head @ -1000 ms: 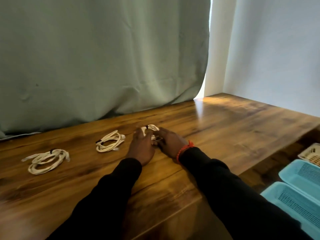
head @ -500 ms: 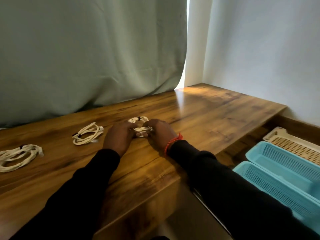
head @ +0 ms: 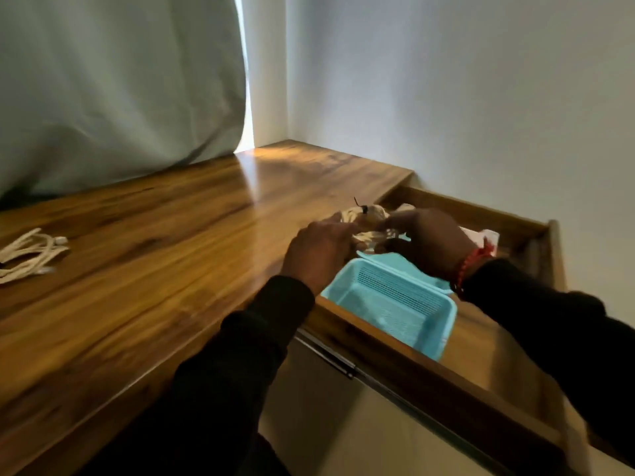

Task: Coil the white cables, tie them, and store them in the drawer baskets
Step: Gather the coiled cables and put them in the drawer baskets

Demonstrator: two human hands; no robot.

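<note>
1. Hands meet above the far end of the open drawer: the left hand (head: 318,250) and the right hand (head: 431,243) both pinch 1 coiled white cable bundle with a black tie (head: 364,218) between their curled fingers.
2. That bundle hangs in the air between the 2 hands, over the light-blue perforated plastic basket (head: 395,304).
3. A red beaded bracelet (head: 470,266) circles the right wrist; both sleeves are black.
4. The basket sits inside the pulled-out wooden drawer (head: 508,225).
5. Another coiled white cable (head: 29,250) lies well apart on the brown wooden tabletop (head: 154,252), at its left edge.
</note>
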